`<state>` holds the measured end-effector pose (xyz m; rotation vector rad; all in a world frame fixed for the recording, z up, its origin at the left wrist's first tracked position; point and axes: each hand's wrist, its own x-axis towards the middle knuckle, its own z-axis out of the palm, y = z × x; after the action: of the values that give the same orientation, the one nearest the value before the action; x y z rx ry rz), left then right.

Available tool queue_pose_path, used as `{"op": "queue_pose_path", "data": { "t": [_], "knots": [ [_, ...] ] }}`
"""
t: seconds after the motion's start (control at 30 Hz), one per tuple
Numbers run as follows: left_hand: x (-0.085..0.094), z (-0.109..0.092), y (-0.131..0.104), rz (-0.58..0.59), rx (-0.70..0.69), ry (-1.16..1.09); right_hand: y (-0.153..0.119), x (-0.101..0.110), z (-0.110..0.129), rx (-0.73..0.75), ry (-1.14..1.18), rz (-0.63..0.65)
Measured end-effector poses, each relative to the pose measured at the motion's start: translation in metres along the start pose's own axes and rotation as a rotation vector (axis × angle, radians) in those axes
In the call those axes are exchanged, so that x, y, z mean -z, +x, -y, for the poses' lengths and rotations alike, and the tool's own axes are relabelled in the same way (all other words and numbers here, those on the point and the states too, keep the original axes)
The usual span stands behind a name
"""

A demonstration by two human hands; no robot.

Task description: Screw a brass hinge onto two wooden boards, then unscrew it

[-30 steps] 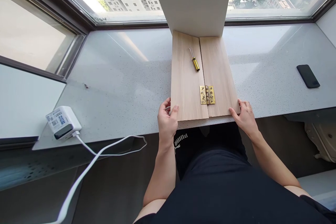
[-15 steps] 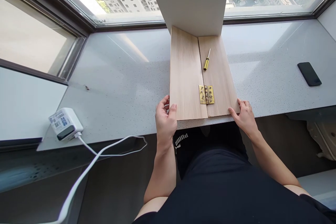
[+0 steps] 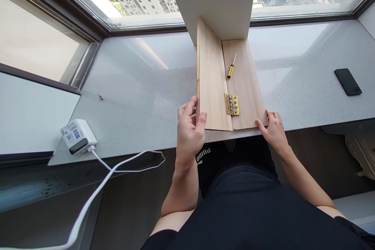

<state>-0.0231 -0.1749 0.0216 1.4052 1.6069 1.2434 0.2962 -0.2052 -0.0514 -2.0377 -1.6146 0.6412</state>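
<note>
Two wooden boards lie side by side, joined near the front by a brass hinge (image 3: 232,104). My left hand (image 3: 191,127) grips the outer edge of the left board (image 3: 213,82), thumb on top and fingers around the side; this board is tilted up along its outer side. The right board (image 3: 247,93) rests flat on the sill. At its front right corner, my right hand (image 3: 273,128) holds the edge with the thumb on top. A small screwdriver (image 3: 231,68) with a yellow and black handle lies on the right board, behind the hinge.
A tall white box (image 3: 216,11) stands behind the boards, against the window side. On the speckled sill (image 3: 146,93), a black phone (image 3: 347,81) lies at right, and a white charger (image 3: 78,136) with a white cable (image 3: 96,191) sits at left. The sill's front edge is near my body.
My left hand has raised the outer side of the left board higher, moving up and to the right. The hinge has folded with it. My right hand and the right board have stayed put.
</note>
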Motion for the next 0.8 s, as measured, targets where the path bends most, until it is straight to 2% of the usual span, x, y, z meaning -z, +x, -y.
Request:
{"op": "queue_pose_path", "data": {
  "t": [0.2, 0.37, 0.63, 0.8],
  "knots": [
    [-0.013, -0.012, 0.0, -0.005, -0.08, 0.013, 0.0, 0.0, 0.002, -0.004, 0.003, 0.002],
    [-0.01, -0.009, 0.0, 0.0, -0.066, 0.015, 0.0, -0.001, 0.001, 0.0, 0.001, -0.004],
    [0.017, 0.019, 0.004, 0.012, 0.08, -0.02, 0.0, -0.002, 0.0, 0.005, -0.008, -0.013],
    [0.026, 0.038, 0.007, 0.022, 0.166, -0.039, 0.001, 0.0, 0.002, 0.003, -0.034, 0.001]
  ]
}}
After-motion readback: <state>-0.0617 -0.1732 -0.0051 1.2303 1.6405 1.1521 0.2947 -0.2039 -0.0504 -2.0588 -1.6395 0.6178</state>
